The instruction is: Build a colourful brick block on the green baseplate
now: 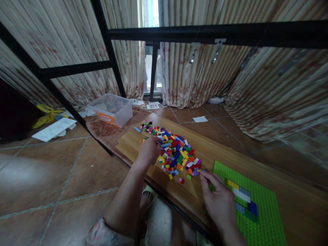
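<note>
A heap of small colourful toy bricks (179, 155) is spread over a wooden board (200, 133). My left hand (149, 150) reaches into the heap's left side, its fingers curled down among the bricks; what they grip, if anything, is hidden. At the heap's near right end is my right hand (219, 196), thumb and forefinger closed together beside a purple brick (195, 173). Whatever lies between those fingertips is too small to make out. Just right of that hand lies a green studded baseplate (266, 205), bearing several yellow, white, grey and blue bricks (242, 194).
A clear plastic bin (112, 109) with an orange label stands on the floor beyond the board. Black metal bars (205, 34) cross in front of striped curtains (184, 75). Papers (200, 119) and a white panel (53, 130) lie on the tiles.
</note>
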A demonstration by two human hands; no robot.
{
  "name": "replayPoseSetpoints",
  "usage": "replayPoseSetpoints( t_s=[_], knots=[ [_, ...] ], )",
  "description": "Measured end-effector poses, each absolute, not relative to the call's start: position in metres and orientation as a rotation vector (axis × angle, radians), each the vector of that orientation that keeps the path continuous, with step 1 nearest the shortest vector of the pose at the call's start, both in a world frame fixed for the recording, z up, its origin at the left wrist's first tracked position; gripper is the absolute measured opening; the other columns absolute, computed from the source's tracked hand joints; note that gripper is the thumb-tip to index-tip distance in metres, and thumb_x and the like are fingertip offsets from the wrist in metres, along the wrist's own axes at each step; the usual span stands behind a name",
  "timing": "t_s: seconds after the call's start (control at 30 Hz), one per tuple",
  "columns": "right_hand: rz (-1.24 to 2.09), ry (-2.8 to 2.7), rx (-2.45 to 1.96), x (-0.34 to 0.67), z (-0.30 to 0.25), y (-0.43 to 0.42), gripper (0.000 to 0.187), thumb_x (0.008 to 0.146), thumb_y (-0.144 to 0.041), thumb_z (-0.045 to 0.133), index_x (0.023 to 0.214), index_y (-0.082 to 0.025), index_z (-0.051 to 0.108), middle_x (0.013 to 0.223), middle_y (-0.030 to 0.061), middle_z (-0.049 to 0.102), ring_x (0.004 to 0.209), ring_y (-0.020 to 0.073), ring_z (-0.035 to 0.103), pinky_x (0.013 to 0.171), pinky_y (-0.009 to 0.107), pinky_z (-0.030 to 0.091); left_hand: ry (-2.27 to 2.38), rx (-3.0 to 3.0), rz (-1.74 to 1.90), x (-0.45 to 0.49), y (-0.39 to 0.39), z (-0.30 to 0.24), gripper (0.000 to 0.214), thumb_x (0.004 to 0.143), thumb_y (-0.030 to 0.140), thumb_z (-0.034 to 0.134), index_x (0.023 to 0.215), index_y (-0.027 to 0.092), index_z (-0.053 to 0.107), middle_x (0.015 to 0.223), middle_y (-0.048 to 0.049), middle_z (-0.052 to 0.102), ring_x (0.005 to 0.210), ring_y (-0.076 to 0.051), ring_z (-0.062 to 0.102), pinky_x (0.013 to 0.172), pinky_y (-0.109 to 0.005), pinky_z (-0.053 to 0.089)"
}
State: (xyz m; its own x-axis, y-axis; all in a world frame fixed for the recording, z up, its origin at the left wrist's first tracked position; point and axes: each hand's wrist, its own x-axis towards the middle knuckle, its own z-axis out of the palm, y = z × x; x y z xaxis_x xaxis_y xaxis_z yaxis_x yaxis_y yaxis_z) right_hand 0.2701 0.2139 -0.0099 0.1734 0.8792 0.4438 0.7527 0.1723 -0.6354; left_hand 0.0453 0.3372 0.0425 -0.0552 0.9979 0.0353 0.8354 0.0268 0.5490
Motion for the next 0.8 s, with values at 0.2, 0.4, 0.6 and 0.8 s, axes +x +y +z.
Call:
replayPoseSetpoints(
  t_s=[0.2, 0.4, 0.6, 0.8],
  knots=[
    [0.197, -1.651, -1.583, 0.271, -0.013, 0.211, 0.024, 0.093, -0.036, 0.050, 0.095, -0.023, 0.071, 0.099, 0.0047, 0.073, 0.090, 0.0180, 0.069, 0.082, 0.031, 0.053, 2.103, 1.867, 0.620, 0.026, 0.347, 0.035, 0.030, 0.079, 0.017, 0.056, 0.104, 0.021, 0.072, 0.094, -0.0107, 0.072, 0.093, -0.026, 0.065, 0.081, -0.033, 0.046],
    [0.192, -1.648, -1.567, 0.273, -0.014, 0.210, 0.024, 0.092, -0.037, 0.051, 0.096, -0.024, 0.071, 0.098, 0.0041, 0.073, 0.089, 0.0183, 0.070, 0.080, 0.030, 0.054, 2.143, 1.923, 0.714, 0.028, 0.359, 0.023, 0.030, 0.083, 0.019, 0.053, 0.107, 0.018, 0.070, 0.105, -0.0124, 0.068, 0.105, -0.027, 0.060, 0.092, -0.035, 0.045],
    [0.191, -1.679, -1.562, 0.275, -0.017, 0.211, 0.023, 0.093, -0.037, 0.051, 0.097, -0.025, 0.070, 0.099, 0.0031, 0.073, 0.090, 0.0172, 0.070, 0.079, 0.028, 0.053, 2.138, 2.031, 0.621, 0.031, 0.370, 0.012, 0.029, 0.083, 0.025, 0.055, 0.107, 0.017, 0.069, 0.111, -0.0149, 0.064, 0.110, -0.031, 0.055, 0.094, -0.040, 0.044],
    [0.234, -1.685, -1.569, 0.274, -0.020, 0.212, 0.022, 0.093, -0.035, 0.051, 0.098, -0.025, 0.070, 0.099, 0.0019, 0.073, 0.090, 0.0163, 0.069, 0.080, 0.027, 0.052, 2.209, 2.002, 0.596, 0.043, 0.371, 0.011, 0.025, 0.085, 0.023, 0.052, 0.099, 0.019, 0.071, 0.106, -0.0137, 0.066, 0.106, -0.032, 0.056, 0.088, -0.041, 0.045]
  ],
)
